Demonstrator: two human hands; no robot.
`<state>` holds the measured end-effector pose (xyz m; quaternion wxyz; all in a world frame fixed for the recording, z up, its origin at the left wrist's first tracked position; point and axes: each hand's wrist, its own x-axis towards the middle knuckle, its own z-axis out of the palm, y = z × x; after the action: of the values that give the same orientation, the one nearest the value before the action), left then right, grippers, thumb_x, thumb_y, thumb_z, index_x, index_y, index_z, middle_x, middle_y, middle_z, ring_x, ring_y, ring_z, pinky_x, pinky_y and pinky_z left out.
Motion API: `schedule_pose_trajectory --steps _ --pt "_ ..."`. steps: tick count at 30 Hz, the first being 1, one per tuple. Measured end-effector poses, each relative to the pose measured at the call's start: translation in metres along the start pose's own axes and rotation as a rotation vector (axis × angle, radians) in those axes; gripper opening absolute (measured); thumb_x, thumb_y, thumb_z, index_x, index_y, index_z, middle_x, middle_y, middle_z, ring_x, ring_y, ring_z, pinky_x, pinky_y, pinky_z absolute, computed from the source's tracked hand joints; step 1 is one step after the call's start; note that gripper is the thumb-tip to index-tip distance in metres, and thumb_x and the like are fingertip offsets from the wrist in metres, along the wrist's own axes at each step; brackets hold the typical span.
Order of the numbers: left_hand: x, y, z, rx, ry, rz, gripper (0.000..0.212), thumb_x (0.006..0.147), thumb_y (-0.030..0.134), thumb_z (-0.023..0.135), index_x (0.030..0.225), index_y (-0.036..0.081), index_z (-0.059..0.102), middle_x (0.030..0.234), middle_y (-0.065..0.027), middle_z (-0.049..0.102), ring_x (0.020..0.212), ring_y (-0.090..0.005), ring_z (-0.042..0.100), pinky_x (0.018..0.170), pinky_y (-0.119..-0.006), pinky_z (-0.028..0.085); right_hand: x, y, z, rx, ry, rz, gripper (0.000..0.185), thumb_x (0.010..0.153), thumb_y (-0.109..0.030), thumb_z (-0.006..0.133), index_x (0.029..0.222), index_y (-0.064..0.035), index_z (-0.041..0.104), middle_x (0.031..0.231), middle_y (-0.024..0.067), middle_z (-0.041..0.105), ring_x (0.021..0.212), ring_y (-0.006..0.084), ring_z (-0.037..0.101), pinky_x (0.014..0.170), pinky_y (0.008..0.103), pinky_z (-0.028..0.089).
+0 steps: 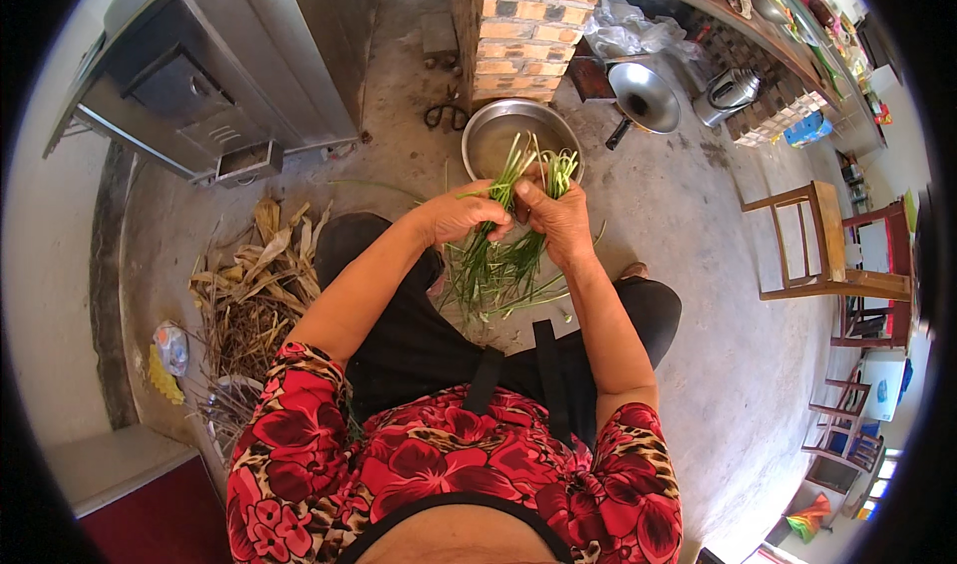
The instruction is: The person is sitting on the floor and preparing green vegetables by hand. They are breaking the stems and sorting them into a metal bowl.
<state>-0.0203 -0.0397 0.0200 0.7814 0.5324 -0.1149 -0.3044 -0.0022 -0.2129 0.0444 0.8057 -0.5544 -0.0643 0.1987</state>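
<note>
My left hand (472,214) is closed around a bunch of thin green leafy stems (508,171), their pale ends pointing up. A second green bunch (558,173) is gripped in my right hand (553,212), close beside the left, with its thumb and fingers near the first bunch. Dark green leaves hang below both hands. More loose greens (523,280) lie on the floor between my legs. Just beyond the hands stands a round metal basin (472,134); my hands hide part of its near rim, and what it holds is unclear.
Scissors (446,115) lie left of the basin, beside a brick pillar (534,33). A wok (644,99) and a metal kettle (729,96) are at the upper right. Dry husks and twigs (258,287) are heaped at my left. A wooden chair (826,242) stands at the right.
</note>
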Motion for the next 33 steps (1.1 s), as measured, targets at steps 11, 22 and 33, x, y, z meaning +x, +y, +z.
schedule_pose_trajectory --steps 11,22,33 --pt "0.002 0.006 0.005 -0.150 0.154 0.152 0.021 0.087 0.019 0.058 0.102 0.006 0.050 0.077 -0.0044 0.054 0.063 -0.0142 0.054 0.060 -0.030 0.047 0.009 -0.003 -0.023 0.266 0.041 0.050 0.018 0.075 -0.013 0.072 0.082 -0.0074 0.056 0.054 -0.0046 0.044 0.039 0.0043 0.032 0.036 0.0211 0.024" --pt "-0.004 0.022 0.009 -0.239 0.429 0.239 0.030 0.090 0.016 0.051 0.116 0.003 0.043 0.095 -0.0132 0.060 0.069 -0.0197 0.062 0.054 -0.031 0.051 0.016 -0.009 -0.046 0.471 0.084 -0.089 0.017 0.080 -0.020 0.068 0.083 -0.0104 0.055 0.054 -0.0060 0.034 0.044 0.0047 0.029 0.039 0.0197 0.023" --pt "-0.007 0.023 -0.004 -0.130 0.717 0.370 0.031 0.075 0.023 0.073 0.092 0.007 0.053 0.064 0.0034 0.048 0.045 -0.0043 0.037 0.039 -0.020 0.031 0.013 -0.015 -0.051 0.363 0.103 -0.038 0.019 0.081 -0.023 0.067 0.079 -0.0103 0.053 0.052 -0.0063 0.035 0.042 0.0050 0.030 0.038 0.0203 0.024"
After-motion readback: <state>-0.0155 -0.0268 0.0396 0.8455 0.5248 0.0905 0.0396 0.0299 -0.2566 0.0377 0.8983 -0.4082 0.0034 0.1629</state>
